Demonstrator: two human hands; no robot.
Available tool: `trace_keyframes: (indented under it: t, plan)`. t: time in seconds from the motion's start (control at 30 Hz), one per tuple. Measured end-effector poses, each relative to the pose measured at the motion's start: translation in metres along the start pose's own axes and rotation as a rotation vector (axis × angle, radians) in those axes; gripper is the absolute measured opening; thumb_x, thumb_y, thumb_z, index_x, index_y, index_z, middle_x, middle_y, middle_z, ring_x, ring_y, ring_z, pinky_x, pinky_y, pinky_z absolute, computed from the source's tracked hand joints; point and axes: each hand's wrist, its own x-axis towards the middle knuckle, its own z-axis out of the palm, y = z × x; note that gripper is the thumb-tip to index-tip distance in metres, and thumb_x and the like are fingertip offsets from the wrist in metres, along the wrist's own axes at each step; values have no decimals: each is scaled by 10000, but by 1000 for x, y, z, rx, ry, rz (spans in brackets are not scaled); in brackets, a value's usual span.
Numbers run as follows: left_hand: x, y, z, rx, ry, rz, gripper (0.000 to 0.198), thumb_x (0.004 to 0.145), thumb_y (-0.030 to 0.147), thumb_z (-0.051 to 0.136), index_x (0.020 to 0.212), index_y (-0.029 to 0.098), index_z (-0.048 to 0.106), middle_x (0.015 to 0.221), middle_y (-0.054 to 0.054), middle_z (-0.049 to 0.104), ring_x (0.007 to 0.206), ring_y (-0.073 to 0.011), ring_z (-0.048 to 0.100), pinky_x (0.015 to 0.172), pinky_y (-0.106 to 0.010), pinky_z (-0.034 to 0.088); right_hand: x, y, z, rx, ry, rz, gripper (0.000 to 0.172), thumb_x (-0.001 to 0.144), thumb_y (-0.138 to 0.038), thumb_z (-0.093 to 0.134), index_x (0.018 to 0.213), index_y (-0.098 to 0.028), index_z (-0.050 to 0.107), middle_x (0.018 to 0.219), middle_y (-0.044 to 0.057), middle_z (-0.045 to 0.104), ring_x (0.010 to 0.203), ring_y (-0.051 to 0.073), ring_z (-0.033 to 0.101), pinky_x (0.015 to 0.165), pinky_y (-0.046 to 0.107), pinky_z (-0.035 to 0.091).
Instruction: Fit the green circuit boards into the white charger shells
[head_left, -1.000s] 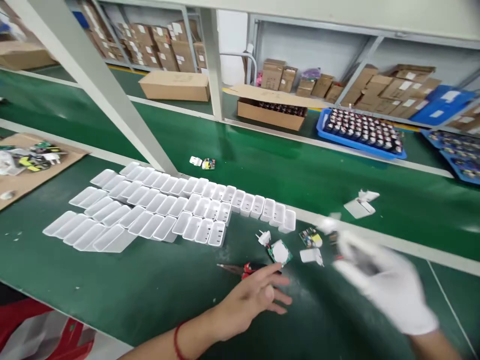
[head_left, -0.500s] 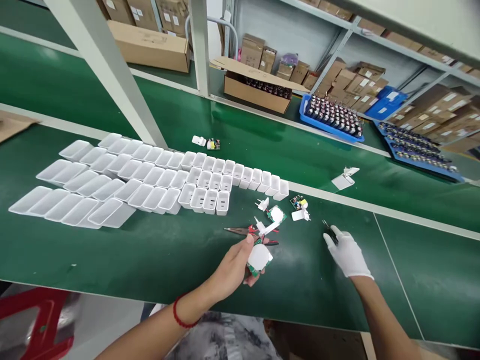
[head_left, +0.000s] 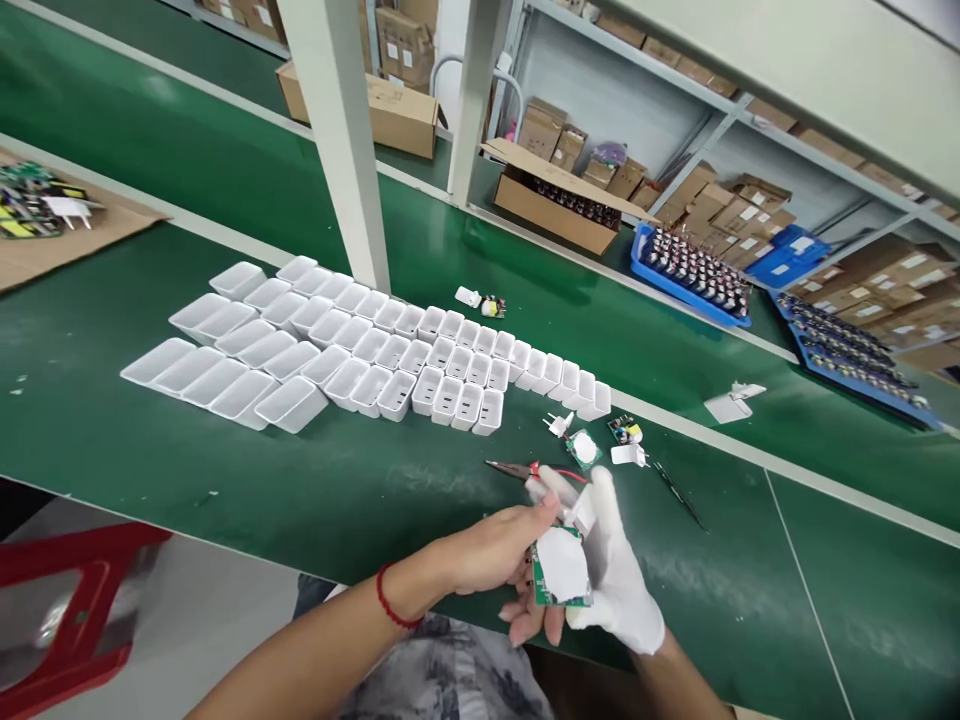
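My bare left hand (head_left: 499, 550) is closed on a green circuit board (head_left: 540, 590) that carries a white round pad (head_left: 564, 565). Attached at the board's far edge, or right against it, is a white plug piece (head_left: 581, 512). My right hand (head_left: 619, 580), in a white glove, comes round the board's right side with its fingers about the plug piece. Just beyond the hands lie red-handled pliers (head_left: 517, 469), partly covered by the glove. Black tweezers (head_left: 679, 495) rest on the green bench to the right.
Rows of white plastic cases (head_left: 360, 385) stand at left. Beyond my hands are a second padded board (head_left: 583, 449), a plug (head_left: 559, 425), a component board (head_left: 625, 430) and a white adapter part (head_left: 630, 456). Blue trays (head_left: 690, 295) sit at the back; a post (head_left: 337, 150) rises behind the cases.
My right hand has let go of the tweezers and moved left to the board and plug piece. My left hand still holds the board. The view has shifted left.
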Motion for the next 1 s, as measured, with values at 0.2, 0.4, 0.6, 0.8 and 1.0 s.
trace_keyframes:
  t: [0.2, 0.4, 0.6, 0.8, 1.0]
  plan:
    - [3, 10, 6, 127, 90, -97, 845, 920, 743, 101, 666, 157, 654, 447, -25, 559, 297, -92, 383, 334, -233, 266, -6, -9, 2, -106, 1, -146, 990, 661, -543, 832, 1498, -430, 314, 1312, 120, 610, 1106, 355, 670, 905, 614, 533]
    - [0, 43, -15, 1271, 733, 82, 589, 1001, 547, 290, 889, 132, 692, 756, -97, 698, 661, -205, 658, 637, -338, 522, 0, -24, -9, -282, 282, -344, 766, 801, -351, 762, 1473, -384, 396, 1196, 91, 673, 1116, 295, 646, 928, 525, 532]
    - [13, 46, -47, 1979, 1050, 74, 256, 841, 25, 501, 868, 91, 748, 1198, -248, 642, 1140, -400, 583, 864, -525, 500, 10, -24, -38, -173, 384, -262, 841, 752, -381, 800, 1475, -426, 374, 1243, 74, 623, 1114, 295, 634, 873, 484, 547]
    - [-27, 15, -23, 2076, 793, 190, 174, 845, 70, 530, 822, 106, 699, 1290, -256, 554, 1269, -467, 475, 928, -597, 485, 17, -27, -34, -138, 205, -226, 881, 773, -461, 754, 1509, -445, 271, 1186, 57, 665, 1130, 303, 626, 886, 505, 530]
    - [-76, -36, -25, 1607, 882, 189, 170, 946, 216, 528, 1110, 179, 558, 1408, -203, 435, 1274, -361, 524, 891, -482, 573, 41, -10, -7, -174, -31, -187, 917, 784, -430, 770, 1534, -370, 245, 1166, 86, 671, 1051, 271, 654, 855, 480, 547]
